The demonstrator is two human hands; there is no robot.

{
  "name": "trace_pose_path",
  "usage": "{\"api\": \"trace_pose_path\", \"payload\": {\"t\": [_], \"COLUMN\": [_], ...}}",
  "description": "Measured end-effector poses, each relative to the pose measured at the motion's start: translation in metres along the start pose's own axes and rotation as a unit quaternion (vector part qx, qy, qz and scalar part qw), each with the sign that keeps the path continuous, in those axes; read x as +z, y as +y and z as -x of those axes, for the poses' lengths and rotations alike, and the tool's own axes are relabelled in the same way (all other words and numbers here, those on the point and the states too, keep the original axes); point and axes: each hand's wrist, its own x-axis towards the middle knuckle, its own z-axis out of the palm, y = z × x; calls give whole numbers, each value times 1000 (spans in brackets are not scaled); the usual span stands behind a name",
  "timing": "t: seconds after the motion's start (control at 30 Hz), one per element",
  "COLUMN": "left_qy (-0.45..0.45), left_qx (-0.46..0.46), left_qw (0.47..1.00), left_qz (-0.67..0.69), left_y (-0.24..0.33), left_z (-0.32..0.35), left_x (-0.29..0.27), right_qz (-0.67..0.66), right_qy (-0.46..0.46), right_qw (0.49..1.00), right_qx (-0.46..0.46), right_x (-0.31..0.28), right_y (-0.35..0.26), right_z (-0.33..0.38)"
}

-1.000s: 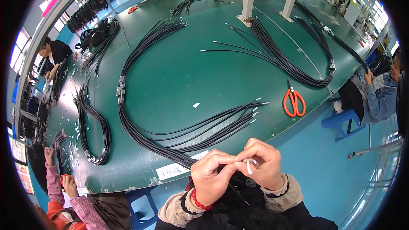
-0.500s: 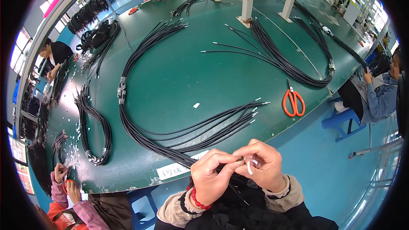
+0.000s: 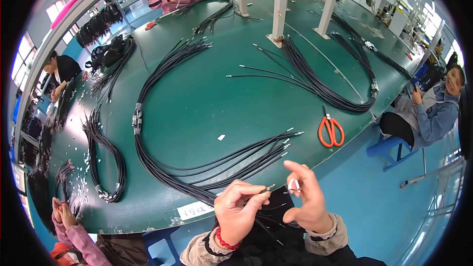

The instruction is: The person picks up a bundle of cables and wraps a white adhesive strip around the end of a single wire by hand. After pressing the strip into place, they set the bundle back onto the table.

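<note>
Just past the table's near edge, my left hand [image 3: 239,212] pinches the end of a thin black cable, its pale tip [image 3: 270,187] sticking out beyond the fingertips. More dark cable ends fan out below that hand. My right hand [image 3: 311,202] is apart from it, thumb and index finger spread wide. A small curled white strip [image 3: 294,185] clings at the right hand's bent fingers; how it is held there is unclear. Left of my hands, a long bundle of black cables [image 3: 152,160] curves over the green table [image 3: 197,98], its white-tipped ends just beyond my hands.
Red-handled scissors [image 3: 331,130] lie near the table's right edge. A white label [image 3: 194,210] is stuck at the near edge. More cable bundles [image 3: 315,81] and upright posts [image 3: 280,10] stand beyond. Co-workers sit around, one on a blue stool [image 3: 389,150] at right.
My right hand has come away from the left and its fingers have spread, the white strip going with it. The left hand still pinches the cable end. The view has shifted slightly.
</note>
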Motion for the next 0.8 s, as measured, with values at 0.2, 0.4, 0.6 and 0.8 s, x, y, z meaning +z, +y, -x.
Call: {"api": "trace_pose_path", "payload": {"t": [0.2, 0.4, 0.6, 0.8], "left_qy": [1, -20, -49, -66], "left_qx": [-5, 16, 37, 47], "left_qw": [1000, 1000, 998, 996], "left_qz": [20, 11, -1, -29], "left_y": [-7, -13, -20, -24], "left_z": [0, -1, -3, -2], "left_x": [-16, -32, -30, -30], "right_qz": [95, 115, 128, 147], "right_qy": [-3, 41, 45, 40], "right_qw": [995, 990, 988, 984], "right_qx": [-40, -68, -70, -89], "right_x": [5, 18, 16, 16], "right_y": [11, 29, 38, 44], "right_z": [-1, 4, 3, 3]}}
